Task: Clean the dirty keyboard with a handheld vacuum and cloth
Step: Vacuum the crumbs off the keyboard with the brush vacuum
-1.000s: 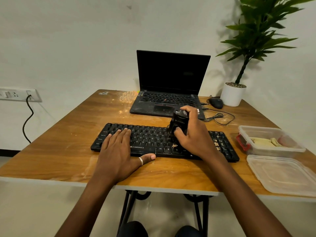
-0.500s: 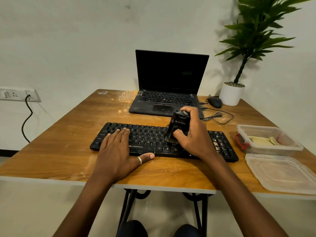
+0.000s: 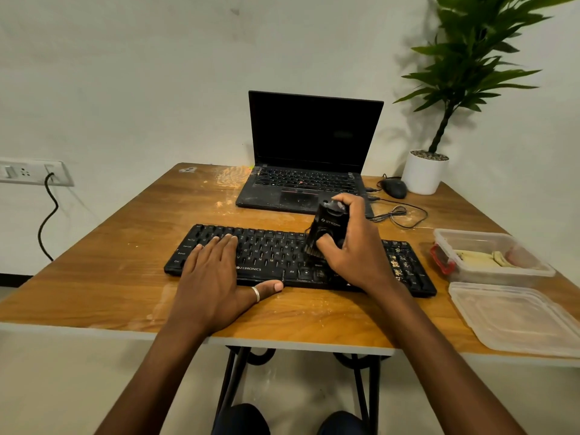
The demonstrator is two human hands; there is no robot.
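A black keyboard (image 3: 270,255) lies across the middle of the wooden table, with pale crumbs on its right keys. My right hand (image 3: 354,246) grips a small black handheld vacuum (image 3: 326,229) upright, its brush end down on the keys right of centre. My left hand (image 3: 216,274) lies flat on the keyboard's left part, fingers straight, thumb on the table with a ring on it. No cloth can be made out with certainty.
An open laptop (image 3: 310,164) stands behind the keyboard. A mouse (image 3: 394,187) with its cable and a potted plant (image 3: 425,171) sit at the back right. A clear plastic box (image 3: 489,255) and its lid (image 3: 518,318) lie at the right edge. A wall socket (image 3: 34,172) is left.
My right hand has drifted a little to the left along the keys with the vacuum. My left hand has stayed flat on the keyboard.
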